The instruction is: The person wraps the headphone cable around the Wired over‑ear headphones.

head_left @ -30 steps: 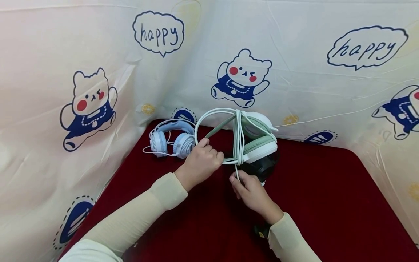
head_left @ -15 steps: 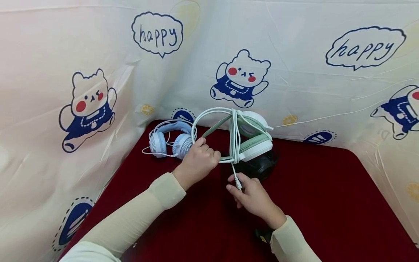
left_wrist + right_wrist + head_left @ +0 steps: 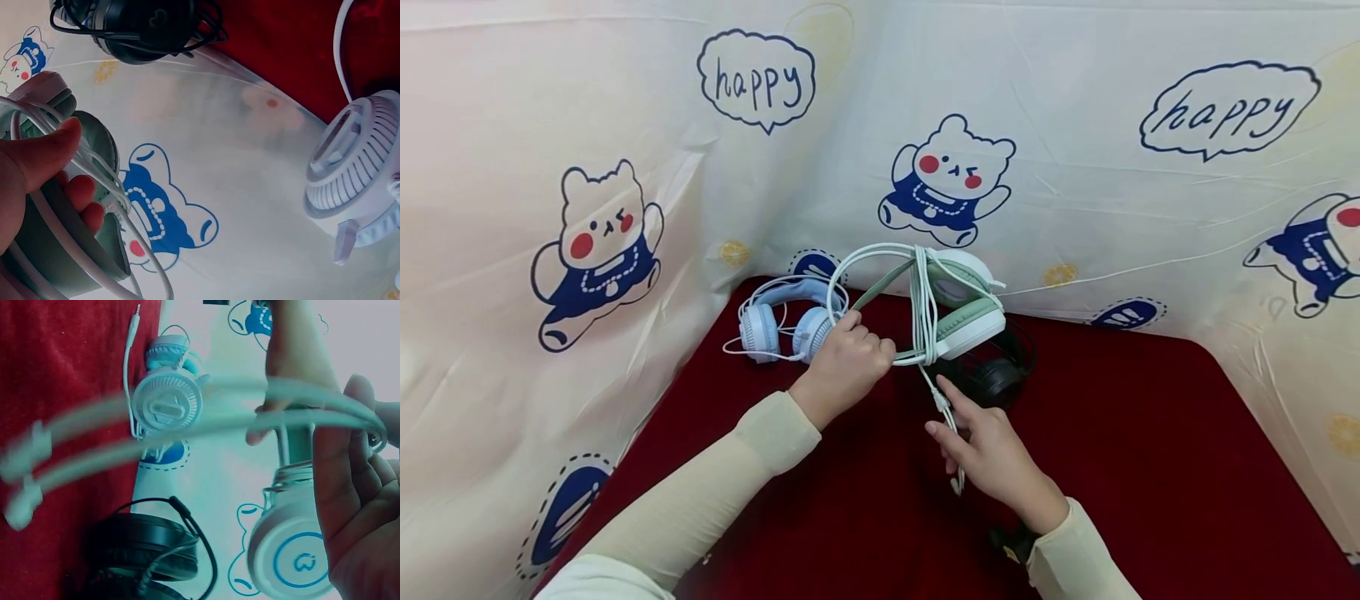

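My left hand (image 3: 846, 367) grips the headband of white over-ear headphones (image 3: 973, 333) with green padding, raised over the table. Their white cable (image 3: 923, 308) is wrapped round the band in several turns, and its loose end hangs down. My right hand (image 3: 1000, 458) is beside that hanging end, thumb and index finger apart, the cable running between them. In the right wrist view two blurred plug ends (image 3: 25, 503) swing out to the left. The left wrist view shows my left thumb (image 3: 53, 147) over the cable turns and band.
Light blue headphones (image 3: 762, 333) with their own cable lie on the dark red tabletop (image 3: 1150, 467) at the back left. Black headphones (image 3: 1000, 379) lie behind the raised pair. A patterned white cloth (image 3: 1075, 192) rises behind the table.
The held headphones and my left hand have shifted slightly left. My right hand has moved a little down and right, its index finger straighter, and more loose cable hangs down.
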A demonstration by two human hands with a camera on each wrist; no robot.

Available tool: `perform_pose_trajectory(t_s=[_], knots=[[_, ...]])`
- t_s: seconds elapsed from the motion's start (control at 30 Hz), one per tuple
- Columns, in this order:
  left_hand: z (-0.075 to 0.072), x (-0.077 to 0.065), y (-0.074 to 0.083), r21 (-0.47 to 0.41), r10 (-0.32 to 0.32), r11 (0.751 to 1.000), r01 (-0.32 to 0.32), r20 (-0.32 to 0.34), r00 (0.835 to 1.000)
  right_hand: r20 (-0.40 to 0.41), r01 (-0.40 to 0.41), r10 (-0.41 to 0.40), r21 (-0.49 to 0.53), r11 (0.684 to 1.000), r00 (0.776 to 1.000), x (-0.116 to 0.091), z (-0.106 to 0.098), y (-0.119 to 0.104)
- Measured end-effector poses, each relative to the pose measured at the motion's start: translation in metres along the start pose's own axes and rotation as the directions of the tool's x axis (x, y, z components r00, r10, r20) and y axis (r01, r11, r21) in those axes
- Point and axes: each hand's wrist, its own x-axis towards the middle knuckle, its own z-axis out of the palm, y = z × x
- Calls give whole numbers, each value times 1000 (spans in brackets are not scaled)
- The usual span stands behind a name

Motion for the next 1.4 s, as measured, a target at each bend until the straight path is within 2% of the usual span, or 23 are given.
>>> perform_pose_trajectory(t_s=[0.43, 0.67, 0.83, 1.03, 1.4], knots=[[8, -4, -4, 6, -15, 1000, 14, 70, 997, -24, 107, -109, -63, 992, 994, 4, -15, -14], [7, -4, -6, -13, -36, 999, 38, 103, 994, 3, 125, -126, -88, 988, 992, 6, -28, -23], [5, -5, -7, -20, -59, 998, 62, 99, 993, 10, 150, -150, -150, 977, 989, 8, -47, -33], [3, -5, -7, -17, -70, 997, 72, 87, 994, 49, 124, -118, -169, 978, 992, 8, -69, -46], [-1, -7, -6, -16, -69, 997, 71, 94, 993, 118, 158, -139, -171, 973, 983, 1, -85, -62]])
